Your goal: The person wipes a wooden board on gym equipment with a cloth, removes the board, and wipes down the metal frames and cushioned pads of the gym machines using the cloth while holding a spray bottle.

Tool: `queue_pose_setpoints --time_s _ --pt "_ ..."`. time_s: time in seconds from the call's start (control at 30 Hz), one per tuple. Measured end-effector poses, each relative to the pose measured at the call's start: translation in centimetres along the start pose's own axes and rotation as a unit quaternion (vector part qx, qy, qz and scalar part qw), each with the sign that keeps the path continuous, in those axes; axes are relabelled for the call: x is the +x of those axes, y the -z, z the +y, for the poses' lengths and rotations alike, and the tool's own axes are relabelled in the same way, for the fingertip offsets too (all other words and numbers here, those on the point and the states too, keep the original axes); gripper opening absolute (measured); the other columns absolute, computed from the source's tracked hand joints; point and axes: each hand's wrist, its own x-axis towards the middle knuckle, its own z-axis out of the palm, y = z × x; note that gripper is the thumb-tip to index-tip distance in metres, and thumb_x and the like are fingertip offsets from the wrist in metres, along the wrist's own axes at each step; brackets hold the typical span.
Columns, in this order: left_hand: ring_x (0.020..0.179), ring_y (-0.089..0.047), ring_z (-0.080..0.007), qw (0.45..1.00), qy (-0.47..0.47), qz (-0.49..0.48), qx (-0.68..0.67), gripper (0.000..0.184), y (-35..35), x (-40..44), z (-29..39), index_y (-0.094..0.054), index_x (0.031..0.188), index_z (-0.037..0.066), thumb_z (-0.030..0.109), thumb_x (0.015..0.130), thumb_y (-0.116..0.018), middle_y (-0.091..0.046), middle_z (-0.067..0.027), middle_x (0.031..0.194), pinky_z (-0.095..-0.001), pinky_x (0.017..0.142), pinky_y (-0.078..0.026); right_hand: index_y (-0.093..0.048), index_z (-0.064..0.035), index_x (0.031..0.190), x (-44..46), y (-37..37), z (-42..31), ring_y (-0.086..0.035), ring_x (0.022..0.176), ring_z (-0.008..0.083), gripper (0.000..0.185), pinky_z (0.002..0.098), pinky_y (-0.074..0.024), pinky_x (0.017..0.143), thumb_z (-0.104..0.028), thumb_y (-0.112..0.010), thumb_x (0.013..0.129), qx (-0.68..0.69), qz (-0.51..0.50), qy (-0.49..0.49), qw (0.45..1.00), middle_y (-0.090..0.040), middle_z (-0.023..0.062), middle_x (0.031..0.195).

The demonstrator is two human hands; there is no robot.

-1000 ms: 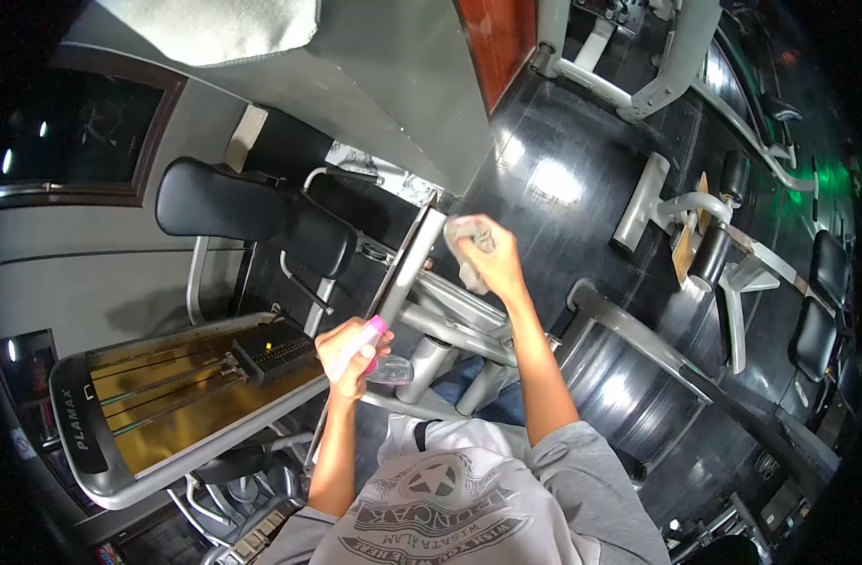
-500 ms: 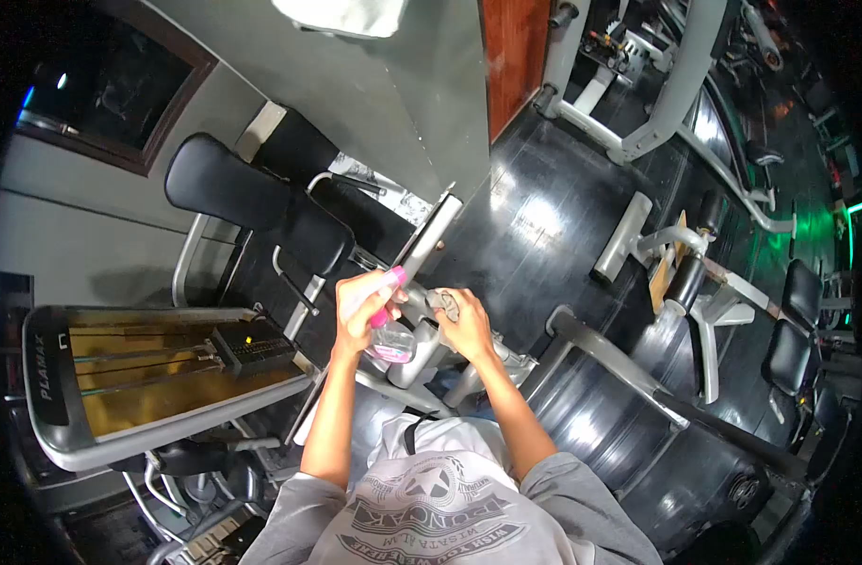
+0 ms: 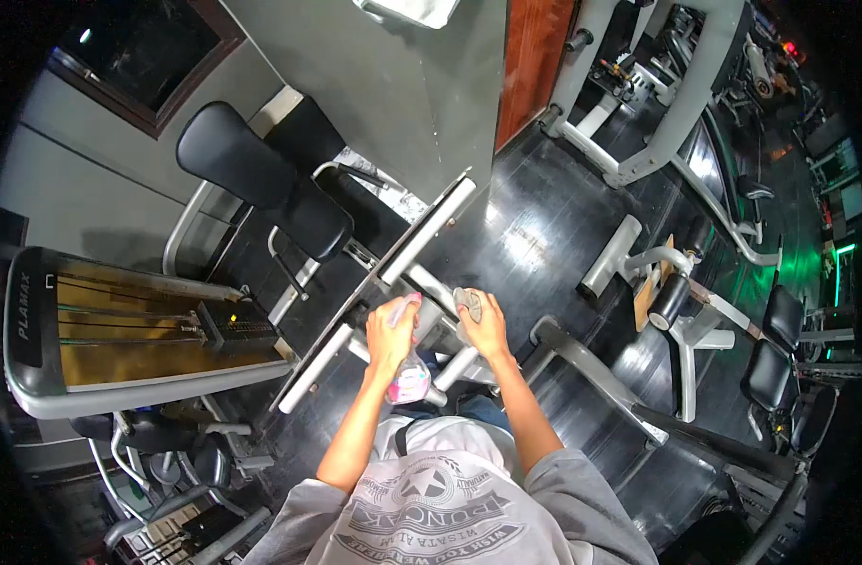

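My left hand [image 3: 388, 333] is wrapped around the neck of a clear spray bottle [image 3: 409, 380] with a pink spray head. Pink-tinted liquid or a label shows in its lower part, below my fingers. In my right hand [image 3: 486, 328] is a bunched grey cloth [image 3: 468, 303], gripped between fingers and thumb. Both hands are in front of my body, a short distance apart. Behind them lies the grey metal frame [image 3: 432, 229] of an exercise machine. Whether the cloth touches the frame cannot be told.
A black padded seat [image 3: 304, 218] with handles stands at the left, near a weight stack [image 3: 228, 325] in a grey housing. To the right, a curved grey frame [image 3: 591, 369] and a bench with rollers [image 3: 673, 299] stand on the dark floor [image 3: 530, 250].
My view has shifted, and more of the machine frame shows. The spray bottle has turned in my left hand, its body now pointing toward me. My right hand still holds the cloth.
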Motion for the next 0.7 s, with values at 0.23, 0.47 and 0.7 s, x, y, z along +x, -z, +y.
queue_pose_setpoints --time_s 0.23,0.47,0.7 --pt "0.046 -0.059 -0.0155 0.996 0.002 0.061 -0.064 0.045 -1.5 1.5 -2.5 -0.065 0.067 0.000 0.039 0.090 -0.059 -0.060 -0.0069 0.056 -0.0303 0.045 -0.048 -0.060 -0.0110 0.120 -1.3 -0.2 0.2 -0.057 0.105 0.0373 0.036 0.0444 -0.0455 0.092 -0.022 -0.067 0.086 -0.015 0.037 0.038 0.998 -0.058 0.0152 0.111" --pt "0.046 -0.058 -0.0144 0.975 0.003 0.030 -0.219 0.039 -1.0 0.5 -6.8 -0.070 0.085 -0.001 0.036 0.091 -0.059 -0.063 -0.0057 0.063 -0.0275 0.045 -0.047 -0.063 -0.0089 0.115 -0.1 -0.2 -1.0 -0.059 0.102 0.0360 0.032 0.0428 -0.0470 0.090 -0.017 -0.067 0.084 -0.041 0.028 0.033 0.998 -0.062 0.0149 0.108" --pt "0.050 -0.057 -0.0138 0.965 0.040 -0.063 -0.253 0.036 1.5 -1.2 -8.7 -0.069 0.092 0.000 0.034 0.091 -0.058 -0.062 -0.0048 0.069 -0.0273 0.045 -0.044 -0.065 -0.0062 0.107 5.2 -3.8 -7.5 -0.064 0.094 0.0369 0.027 0.0418 -0.0499 0.086 -0.013 -0.067 0.081 0.039 0.034 0.140 0.989 -0.067 0.0167 0.100"
